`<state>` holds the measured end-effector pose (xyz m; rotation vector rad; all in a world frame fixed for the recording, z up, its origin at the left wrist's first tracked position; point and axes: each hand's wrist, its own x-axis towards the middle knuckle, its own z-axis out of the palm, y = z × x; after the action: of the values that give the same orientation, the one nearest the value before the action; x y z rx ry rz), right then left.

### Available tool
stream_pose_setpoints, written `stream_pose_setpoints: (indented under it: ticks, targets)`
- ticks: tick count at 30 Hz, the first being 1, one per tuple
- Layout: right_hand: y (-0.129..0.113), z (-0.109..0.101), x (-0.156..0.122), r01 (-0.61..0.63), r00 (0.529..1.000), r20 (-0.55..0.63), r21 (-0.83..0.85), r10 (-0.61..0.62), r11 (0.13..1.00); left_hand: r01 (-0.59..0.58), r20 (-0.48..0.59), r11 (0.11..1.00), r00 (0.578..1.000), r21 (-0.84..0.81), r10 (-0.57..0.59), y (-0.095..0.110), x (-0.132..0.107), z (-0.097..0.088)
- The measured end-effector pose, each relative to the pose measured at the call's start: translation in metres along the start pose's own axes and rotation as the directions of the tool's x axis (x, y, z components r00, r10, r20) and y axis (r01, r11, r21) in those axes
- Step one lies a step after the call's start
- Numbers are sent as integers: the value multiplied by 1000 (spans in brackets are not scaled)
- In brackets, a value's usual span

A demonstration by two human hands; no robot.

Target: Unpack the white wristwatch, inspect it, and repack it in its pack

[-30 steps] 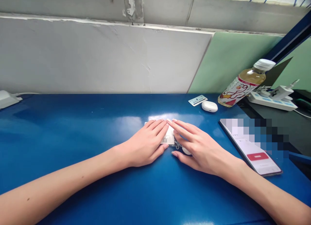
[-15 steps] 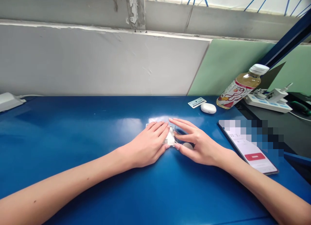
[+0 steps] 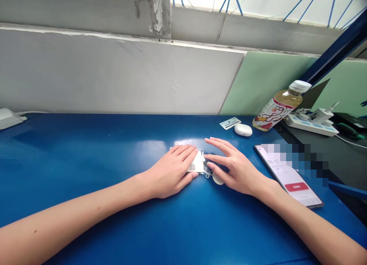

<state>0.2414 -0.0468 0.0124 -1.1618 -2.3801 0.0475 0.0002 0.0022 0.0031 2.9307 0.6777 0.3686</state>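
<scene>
A clear plastic sleeve (image 3: pixel 200 162) with a white card inside lies on the blue table (image 3: pixel 120 227); a small QR-like square shows on the card. My left hand (image 3: pixel 174 169) rests flat over its left part, fingers stretched and close together, hiding that side. At the right end of the sleeve, a small chain and a pale round disc (image 3: pixel 218 179) lie partly beneath my right hand (image 3: pixel 233 165). That hand hovers there with spread fingers, holding nothing. Whether its fingertips touch the sleeve I cannot tell.
Right of my right hand lies a phone (image 3: pixel 295 186) with a timer on its screen. Farther back are a white earbud case (image 3: pixel 243 130), a small printed card (image 3: pixel 230 123), a drink bottle (image 3: pixel 276 108) and a power strip (image 3: pixel 311 124). A white device (image 3: pixel 10 119) sits far left.
My right fingers have lifted and drawn slightly away from the sleeve, showing more of the white card. The pale disc now sits lower and nearer the sleeve. My left hand stays flat.
</scene>
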Motion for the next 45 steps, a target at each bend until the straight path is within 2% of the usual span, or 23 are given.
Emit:
stream_pose_setpoints:
  ticks: [5,8,15,20,24,28,31,33,35,37,41,45]
  targets:
    - [8,4,-4,-43,999,-31,-71,41,997,5,-7,999,1000,-47,-5,-1,-2,-2]
    - [11,6,-4,-47,998,-47,-81,44,996,-30,-10,992,1000,-123,29,-3,-3,-2]
    - [9,-3,-6,50,987,-150,-62,-59,997,-119,-49,958,993,-260,110,-7,-7,1]
    - [7,-15,-4,77,969,-230,-65,-90,995,-55,-94,974,995,-222,35,-4,-7,-1]
    - [5,-20,-4,29,955,-298,66,-8,997,-18,-126,971,992,-239,-13,-3,-7,-2]
    - [1,-24,-4,-74,921,-356,232,156,970,5,-125,964,991,-264,-39,-5,-8,1]
    - [-3,-26,-2,-158,878,-374,364,299,918,33,-125,961,990,-275,-70,-4,-8,3]
    - [-3,-27,0,-240,854,-311,476,418,846,32,-139,961,988,-274,-72,-3,-8,3]
    - [-2,-26,2,-332,848,-170,567,502,754,23,-147,959,987,-282,-66,-2,-8,2]
    - [-1,-24,3,-414,845,-32,594,534,690,34,-131,954,989,-297,-76,-1,-8,1]
    - [0,-19,4,-498,819,61,569,571,654,63,-83,953,992,-297,-92,0,-7,-2]
    - [1,-14,2,-512,824,105,557,557,654,7,-107,961,994,-275,-38,0,-7,-4]
